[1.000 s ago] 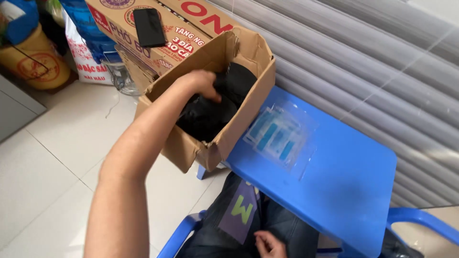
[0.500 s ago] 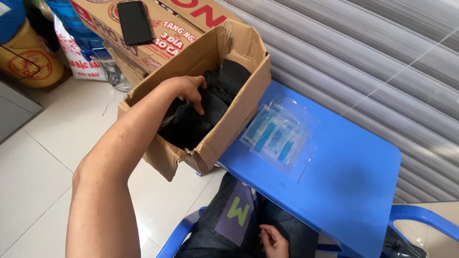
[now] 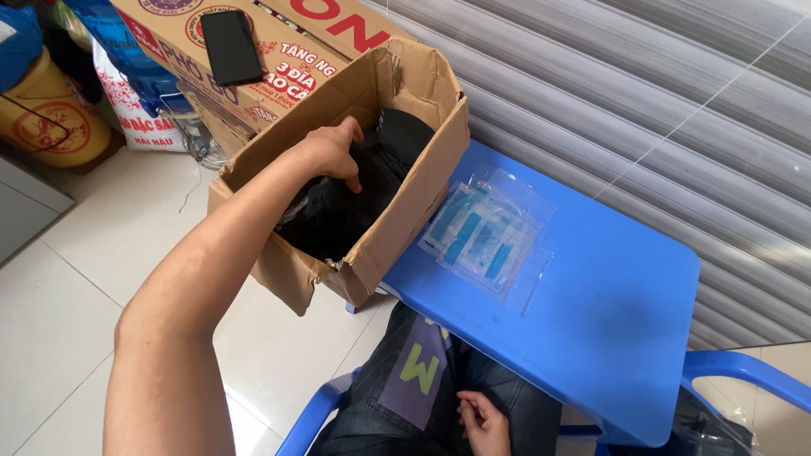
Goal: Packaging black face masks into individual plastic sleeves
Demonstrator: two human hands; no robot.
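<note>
My left hand (image 3: 336,152) reaches into an open brown cardboard box (image 3: 414,211) and rests with curled fingers on the black items (image 3: 355,203) packed inside; whether it grips one is unclear. The box stands beside the left edge of a blue plastic table (image 3: 608,312). My right hand (image 3: 484,422) lies low on my lap, on dark jeans, fingers loosely bent and holding nothing. A clear plastic bag with blue strips (image 3: 486,236) lies flat on the table next to the box.
A bigger printed carton (image 3: 279,42) stands behind the box with a black phone (image 3: 231,46) on top. Sacks and a yellow container (image 3: 46,118) sit at far left. A ribbed metal shutter (image 3: 659,93) runs behind the table. Blue chair arms (image 3: 743,371) flank my legs.
My left hand has drawn back a little inside the box and lifted off the black items' middle toward the near wall. The view has shifted slightly. The right hand stays on my lap.
</note>
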